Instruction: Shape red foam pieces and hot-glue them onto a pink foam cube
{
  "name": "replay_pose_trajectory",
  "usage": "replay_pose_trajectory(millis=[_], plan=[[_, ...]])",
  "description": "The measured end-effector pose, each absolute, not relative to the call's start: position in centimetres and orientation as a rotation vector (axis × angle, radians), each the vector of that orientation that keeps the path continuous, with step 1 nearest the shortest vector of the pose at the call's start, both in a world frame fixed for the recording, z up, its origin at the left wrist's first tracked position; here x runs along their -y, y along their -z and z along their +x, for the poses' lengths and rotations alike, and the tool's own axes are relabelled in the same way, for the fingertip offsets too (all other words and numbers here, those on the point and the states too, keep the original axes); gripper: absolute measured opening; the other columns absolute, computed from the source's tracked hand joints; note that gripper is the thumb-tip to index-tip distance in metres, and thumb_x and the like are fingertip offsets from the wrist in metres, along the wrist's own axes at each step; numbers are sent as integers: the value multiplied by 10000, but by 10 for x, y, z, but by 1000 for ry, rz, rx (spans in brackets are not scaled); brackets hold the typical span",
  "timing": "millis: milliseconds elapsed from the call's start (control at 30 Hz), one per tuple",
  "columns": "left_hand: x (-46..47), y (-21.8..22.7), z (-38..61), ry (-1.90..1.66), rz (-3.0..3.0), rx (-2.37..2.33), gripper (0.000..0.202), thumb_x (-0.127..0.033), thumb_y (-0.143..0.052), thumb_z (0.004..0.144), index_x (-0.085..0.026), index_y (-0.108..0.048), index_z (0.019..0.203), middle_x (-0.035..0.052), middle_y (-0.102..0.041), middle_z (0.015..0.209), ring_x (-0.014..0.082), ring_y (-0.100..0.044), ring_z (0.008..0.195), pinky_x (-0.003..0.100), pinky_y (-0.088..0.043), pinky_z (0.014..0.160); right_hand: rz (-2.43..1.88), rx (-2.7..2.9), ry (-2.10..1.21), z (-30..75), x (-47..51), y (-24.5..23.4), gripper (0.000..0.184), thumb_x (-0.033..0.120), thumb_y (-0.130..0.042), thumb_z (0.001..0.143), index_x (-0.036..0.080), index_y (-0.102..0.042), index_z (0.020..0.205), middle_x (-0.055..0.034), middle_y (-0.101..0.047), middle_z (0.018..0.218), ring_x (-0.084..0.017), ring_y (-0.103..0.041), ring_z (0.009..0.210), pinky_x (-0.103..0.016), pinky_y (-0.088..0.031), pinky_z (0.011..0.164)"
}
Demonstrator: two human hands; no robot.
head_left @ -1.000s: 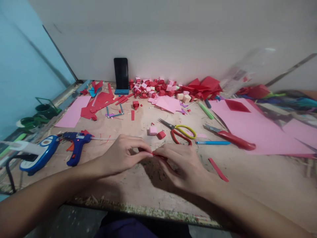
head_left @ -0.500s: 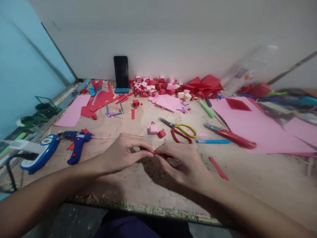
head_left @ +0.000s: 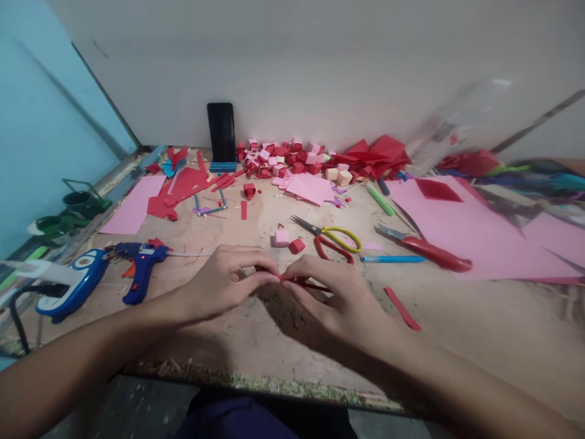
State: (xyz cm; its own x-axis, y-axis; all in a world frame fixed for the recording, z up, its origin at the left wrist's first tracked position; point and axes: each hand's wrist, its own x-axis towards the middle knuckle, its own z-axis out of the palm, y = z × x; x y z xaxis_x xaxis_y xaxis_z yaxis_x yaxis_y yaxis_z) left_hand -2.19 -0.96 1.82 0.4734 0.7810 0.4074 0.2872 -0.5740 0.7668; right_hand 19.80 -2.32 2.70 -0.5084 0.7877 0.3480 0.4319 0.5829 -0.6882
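Note:
My left hand [head_left: 231, 277] and my right hand [head_left: 331, 292] meet fingertip to fingertip over the table's front half. Between them they pinch a narrow red paper strip [head_left: 315, 286]; most of it is hidden by the fingers, and part shows under my right fingers. Just beyond the hands lie a pink paper cube [head_left: 281, 238] and a red paper cube [head_left: 297, 246]. Scissors [head_left: 340, 239] with one yellow and one red handle rest close behind my right hand. Another red strip [head_left: 402, 309] lies flat to the right of it.
At left are a blue glue gun [head_left: 141, 268] and its blue-white base [head_left: 75, 283]. A phone [head_left: 221, 133] stands at the back beside piled paper cubes [head_left: 283, 160]. A red-handled knife [head_left: 434, 251], a blue pen [head_left: 393, 259] and pink sheets [head_left: 484, 244] lie on the right.
The fingers of both hands have shifted slightly on the red strip, and more of it now shows under my right fingers. The view has moved a little.

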Motion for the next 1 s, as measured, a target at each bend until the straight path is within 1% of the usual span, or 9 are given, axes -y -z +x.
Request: replay_pose_trajectory(millis=[233, 500, 667, 767, 1000], plan=[[12, -15, -19, -1089, 1994, -930, 58, -113, -762, 868, -158, -729, 852, 18, -752, 831, 125, -689, 751, 214, -539, 703, -934, 2109, -773, 198, 24, -27, 162, 269, -631, 990, 183, -717, 884, -28, -678, 762, -146, -613, 684, -260, -486, 627], [10, -13, -21, -1219, 2074, -863, 71, -93, -719, 912, -150, -754, 888, 34, -764, 848, 123, -706, 778, 220, -560, 742, -899, 2100, -808, 198, 21, -30, 137, 218, -603, 995, 190, -735, 972, -38, -735, 853, -154, -669, 743, -269, -526, 680], [8, -10, -19, -1222, 2187, -853, 89, -106, -691, 937, -154, -766, 940, 51, -791, 884, 139, -736, 803, 232, -593, 760, -898, 2090, -749, 198, 18, -28, 148, 238, -623, 982, 186, -747, 921, -52, -745, 800, -165, -679, 702, -273, -530, 651], [9, -7, -18, -1284, 2243, -825, 88, -117, -685, 943, -159, -757, 970, 56, -800, 904, 147, -747, 821, 245, -610, 781, -893, 2081, -721, 198, 17, -26, 129, 238, -656, 957, 179, -741, 881, -50, -748, 776, -164, -680, 680, -271, -530, 632], [9, -6, -17, -1314, 2329, -769, 69, -81, -680, 932, -120, -736, 930, 65, -784, 846, 132, -733, 776, 214, -591, 739, -947, 2074, -736, 197, 19, -25, 135, 236, -654, 952, 178, -731, 857, -39, -735, 758, -155, -667, 671, -271, -517, 614]])
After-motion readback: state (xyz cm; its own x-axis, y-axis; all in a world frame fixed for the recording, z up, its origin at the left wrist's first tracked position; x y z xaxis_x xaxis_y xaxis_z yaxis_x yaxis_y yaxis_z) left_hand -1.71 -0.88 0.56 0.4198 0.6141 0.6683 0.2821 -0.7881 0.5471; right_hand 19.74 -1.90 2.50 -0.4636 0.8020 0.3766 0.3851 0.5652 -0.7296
